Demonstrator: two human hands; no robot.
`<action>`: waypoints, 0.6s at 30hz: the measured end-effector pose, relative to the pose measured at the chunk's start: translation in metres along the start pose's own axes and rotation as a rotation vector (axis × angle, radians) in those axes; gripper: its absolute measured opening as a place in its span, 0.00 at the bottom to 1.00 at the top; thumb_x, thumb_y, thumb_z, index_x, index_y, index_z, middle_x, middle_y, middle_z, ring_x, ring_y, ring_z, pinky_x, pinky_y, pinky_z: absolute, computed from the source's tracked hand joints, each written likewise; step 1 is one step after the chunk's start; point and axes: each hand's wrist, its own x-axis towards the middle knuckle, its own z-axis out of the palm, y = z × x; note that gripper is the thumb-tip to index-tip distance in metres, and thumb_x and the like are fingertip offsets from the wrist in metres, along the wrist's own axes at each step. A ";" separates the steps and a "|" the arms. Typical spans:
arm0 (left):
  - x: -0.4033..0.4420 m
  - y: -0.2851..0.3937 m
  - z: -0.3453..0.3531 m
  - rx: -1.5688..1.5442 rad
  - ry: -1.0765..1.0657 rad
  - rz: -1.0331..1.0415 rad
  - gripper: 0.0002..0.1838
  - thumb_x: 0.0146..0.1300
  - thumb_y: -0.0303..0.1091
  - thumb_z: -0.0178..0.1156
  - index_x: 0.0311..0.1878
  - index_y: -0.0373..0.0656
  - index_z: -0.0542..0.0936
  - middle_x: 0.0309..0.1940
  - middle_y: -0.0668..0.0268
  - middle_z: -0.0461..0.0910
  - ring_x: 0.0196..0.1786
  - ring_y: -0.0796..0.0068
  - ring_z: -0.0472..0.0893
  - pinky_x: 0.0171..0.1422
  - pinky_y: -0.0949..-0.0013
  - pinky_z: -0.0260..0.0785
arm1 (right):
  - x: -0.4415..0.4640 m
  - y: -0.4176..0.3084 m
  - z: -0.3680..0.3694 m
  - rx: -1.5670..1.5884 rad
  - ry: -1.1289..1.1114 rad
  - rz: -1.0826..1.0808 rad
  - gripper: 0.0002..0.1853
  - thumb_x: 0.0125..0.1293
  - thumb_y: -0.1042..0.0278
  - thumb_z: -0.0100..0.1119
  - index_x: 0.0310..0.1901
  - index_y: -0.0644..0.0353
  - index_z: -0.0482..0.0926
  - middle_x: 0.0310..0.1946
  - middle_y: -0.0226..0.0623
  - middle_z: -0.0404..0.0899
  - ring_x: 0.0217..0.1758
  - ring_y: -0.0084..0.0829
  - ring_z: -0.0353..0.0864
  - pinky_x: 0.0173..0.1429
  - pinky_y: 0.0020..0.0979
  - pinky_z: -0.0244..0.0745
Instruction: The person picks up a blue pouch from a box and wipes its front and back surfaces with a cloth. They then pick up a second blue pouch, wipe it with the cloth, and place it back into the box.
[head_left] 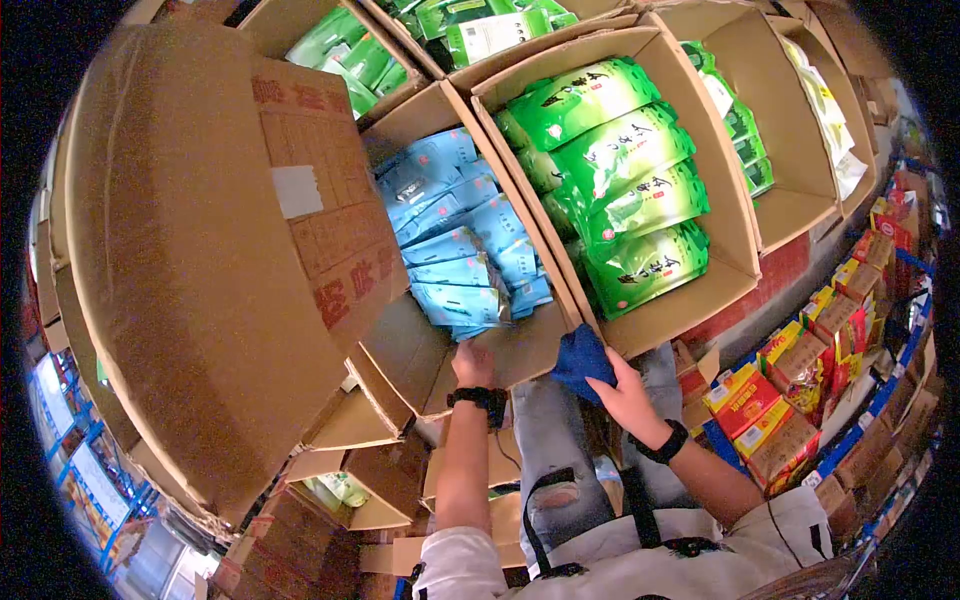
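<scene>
Light blue packets (450, 240) lie in overlapping rows inside an open cardboard box. My left hand (474, 364) is at the near end of these packets, inside the box, its fingertips hidden against the lowest packets. A dark blue cloth-like item (582, 366) is in my right hand (628, 396), pinched between thumb and fingers. It hangs at the near corner between the blue-packet box and the box to its right. That right-hand box (735, 215) holds large green packets (625, 145) stacked in an overlapping column.
A tall cardboard flap (190, 250) rises on the left. More boxes with green packets (495, 35) stand behind, and others (800, 120) to the right. Red and yellow cartons (750, 410) line a shelf at the right. Another open box (385, 485) sits lower left.
</scene>
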 end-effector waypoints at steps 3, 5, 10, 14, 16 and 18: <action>-0.009 0.056 0.025 -0.335 0.123 -0.023 0.14 0.59 0.35 0.53 0.45 0.40 0.66 0.39 0.63 0.70 0.41 0.66 0.74 0.40 0.62 0.69 | 0.008 -0.022 -0.012 0.100 -0.017 0.027 0.23 0.54 0.72 0.60 0.52 0.70 0.68 0.40 0.48 0.78 0.43 0.36 0.78 0.50 0.33 0.70; -0.009 0.095 0.035 -0.172 0.200 0.128 0.08 0.60 0.34 0.52 0.39 0.40 0.70 0.36 0.63 0.73 0.41 0.69 0.75 0.40 0.64 0.69 | 0.014 -0.034 -0.022 0.137 -0.008 0.043 0.22 0.54 0.72 0.60 0.52 0.69 0.69 0.41 0.47 0.78 0.44 0.37 0.78 0.51 0.33 0.70; 0.053 0.152 0.039 0.067 0.125 0.362 0.09 0.61 0.35 0.53 0.41 0.41 0.73 0.39 0.65 0.76 0.43 0.70 0.77 0.42 0.66 0.69 | 0.027 -0.015 -0.037 0.146 0.018 0.162 0.22 0.54 0.74 0.59 0.51 0.67 0.70 0.42 0.44 0.77 0.47 0.31 0.76 0.54 0.31 0.68; 0.152 0.158 0.037 0.223 0.207 0.515 0.09 0.58 0.33 0.55 0.39 0.40 0.74 0.36 0.65 0.77 0.38 0.73 0.76 0.41 0.67 0.69 | 0.030 -0.013 -0.046 0.166 -0.072 0.113 0.22 0.49 0.76 0.58 0.49 0.68 0.71 0.40 0.45 0.78 0.44 0.34 0.77 0.52 0.33 0.69; 0.223 0.148 0.018 0.325 0.339 0.638 0.07 0.55 0.30 0.56 0.36 0.38 0.74 0.32 0.64 0.77 0.36 0.70 0.77 0.41 0.66 0.69 | 0.029 0.003 -0.047 0.039 -0.165 0.170 0.23 0.46 0.75 0.60 0.48 0.67 0.71 0.39 0.48 0.77 0.42 0.39 0.78 0.49 0.34 0.71; 0.286 0.152 -0.010 1.080 0.566 0.660 0.11 0.48 0.29 0.58 0.36 0.36 0.72 0.33 0.58 0.77 0.39 0.62 0.76 0.45 0.65 0.67 | 0.025 0.030 -0.042 0.054 -0.217 0.228 0.24 0.44 0.73 0.62 0.48 0.65 0.72 0.37 0.49 0.77 0.40 0.42 0.78 0.47 0.35 0.72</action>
